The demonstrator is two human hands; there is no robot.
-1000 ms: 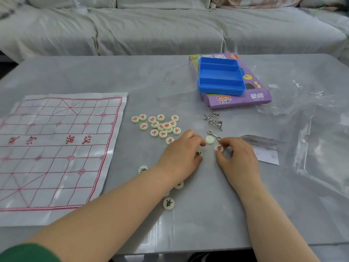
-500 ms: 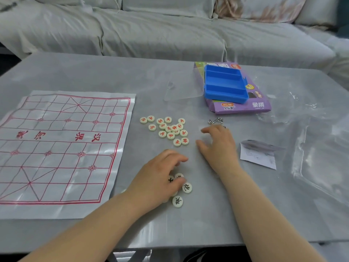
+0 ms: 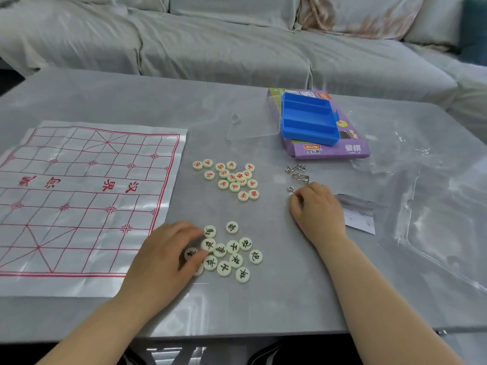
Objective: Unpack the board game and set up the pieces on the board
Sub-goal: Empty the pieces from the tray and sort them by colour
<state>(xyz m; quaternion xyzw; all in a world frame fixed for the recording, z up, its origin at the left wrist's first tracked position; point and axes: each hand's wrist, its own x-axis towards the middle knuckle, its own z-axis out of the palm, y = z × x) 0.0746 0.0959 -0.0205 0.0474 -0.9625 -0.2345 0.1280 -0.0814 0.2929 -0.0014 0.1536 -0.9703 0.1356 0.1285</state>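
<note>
Left grip (image 3: 168,255) pinches one of the black pieces (image 3: 233,246), piled near table (image 3: 290,299) front edge. Board (image 3: 87,201) sits just left of it, so left is nearer. Right grip (image 3: 316,209) is curled by wire puzzles (image 3: 297,173); can't tell on what.

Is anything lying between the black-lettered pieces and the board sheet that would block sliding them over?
Only the left hand, at the cluster's left edge. Otherwise just table separates the black-lettered pieces from the board sheet; the red-lettered pieces lie farther back, off that path.
</note>
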